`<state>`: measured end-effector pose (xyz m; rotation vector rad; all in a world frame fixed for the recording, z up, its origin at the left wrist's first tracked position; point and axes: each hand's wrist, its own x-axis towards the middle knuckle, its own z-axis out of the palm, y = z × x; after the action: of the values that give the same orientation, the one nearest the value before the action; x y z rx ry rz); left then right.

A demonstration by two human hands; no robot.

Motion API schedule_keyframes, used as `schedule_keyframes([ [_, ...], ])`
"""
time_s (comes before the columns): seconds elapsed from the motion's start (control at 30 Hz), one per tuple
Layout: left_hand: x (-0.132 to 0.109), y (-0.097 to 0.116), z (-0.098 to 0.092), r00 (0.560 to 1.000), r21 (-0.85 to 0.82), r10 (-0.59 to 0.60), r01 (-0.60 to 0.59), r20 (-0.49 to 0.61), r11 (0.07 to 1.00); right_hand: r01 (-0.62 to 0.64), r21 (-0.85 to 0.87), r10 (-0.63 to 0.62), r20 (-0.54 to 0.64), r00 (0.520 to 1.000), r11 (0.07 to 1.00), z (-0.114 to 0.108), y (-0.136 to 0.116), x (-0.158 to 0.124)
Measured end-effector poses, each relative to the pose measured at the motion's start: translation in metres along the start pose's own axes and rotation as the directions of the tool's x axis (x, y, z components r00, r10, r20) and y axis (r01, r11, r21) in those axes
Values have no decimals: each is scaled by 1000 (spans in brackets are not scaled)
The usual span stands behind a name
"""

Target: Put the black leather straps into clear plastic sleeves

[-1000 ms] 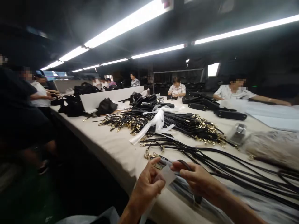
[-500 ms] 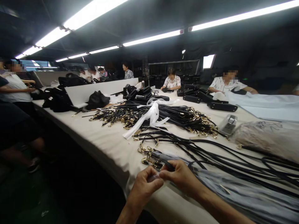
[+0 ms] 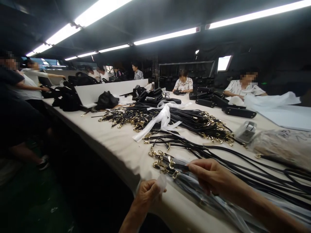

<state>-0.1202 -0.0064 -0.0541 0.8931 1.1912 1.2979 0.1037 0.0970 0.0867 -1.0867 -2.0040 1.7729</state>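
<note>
Near the table's front edge, my left hand [image 3: 146, 191] is closed on a small piece of translucent film [image 3: 161, 182]. My right hand [image 3: 211, 173] pinches a black strap [image 3: 181, 167] close to its gold clasp [image 3: 171, 163]. Around that clasp lie several other gold clasps [image 3: 159, 165] on black straps. Clear plastic sleeves [image 3: 228, 212] cover straps beneath my right forearm. Loose black straps [image 3: 213, 150] run off to the right. Farther back, a big heap of black straps [image 3: 184, 118] with gold hooks has a white strip [image 3: 165, 116] lying across it.
A clear box [image 3: 246, 132] and a plastic bag [image 3: 282, 145] sit at right. Black bags [image 3: 107, 100] and a white board [image 3: 111, 89] stand on the pale table [image 3: 114, 142]. Co-workers are across the table [image 3: 183, 84], at right [image 3: 245, 87] and at far left [image 3: 29, 87].
My hands have moved apart. The right has shifted right and up with the strap; the left stays low with the film. The view has turned slightly left.
</note>
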Motion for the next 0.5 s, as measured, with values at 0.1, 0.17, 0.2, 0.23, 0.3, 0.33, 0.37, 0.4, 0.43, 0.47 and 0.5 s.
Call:
schedule_keyframes([
  [0.1,-4,-10,-1,998,-67,11,-7,66,998,-31,45,28,62,998,999,2,-2,-14],
  [0.17,-4,-13,0,991,-74,24,-14,133,997,-59,64,51,118,992,996,4,-3,-22],
  [0.2,-4,-13,0,986,-70,30,-19,163,997,-74,70,63,153,986,995,5,-4,-25],
  [0.23,-4,-14,0,982,-65,38,-26,186,998,-86,77,70,189,979,993,7,-4,-28],
  [0.3,-2,-16,-2,975,-55,51,-41,215,998,-116,104,86,255,963,988,9,-3,-31],
  [0.33,-2,-16,-2,972,-54,55,-43,227,998,-133,128,93,278,956,983,10,-2,-32],
  [0.37,-2,-16,-3,969,-57,54,-41,241,998,-151,158,99,296,950,976,10,0,-32],
  [0.4,-3,-16,-3,965,-63,50,-35,256,997,-166,190,102,308,946,968,11,3,-32],
  [0.43,-4,-14,-2,961,-69,45,-28,274,997,-177,222,101,315,944,959,12,6,-31],
  [0.47,-5,-12,-2,956,-76,44,-23,292,997,-184,248,99,321,942,951,12,9,-29],
  [0.5,-7,-10,-1,951,-82,43,-19,308,996,-189,271,94,328,940,944,12,13,-28],
])
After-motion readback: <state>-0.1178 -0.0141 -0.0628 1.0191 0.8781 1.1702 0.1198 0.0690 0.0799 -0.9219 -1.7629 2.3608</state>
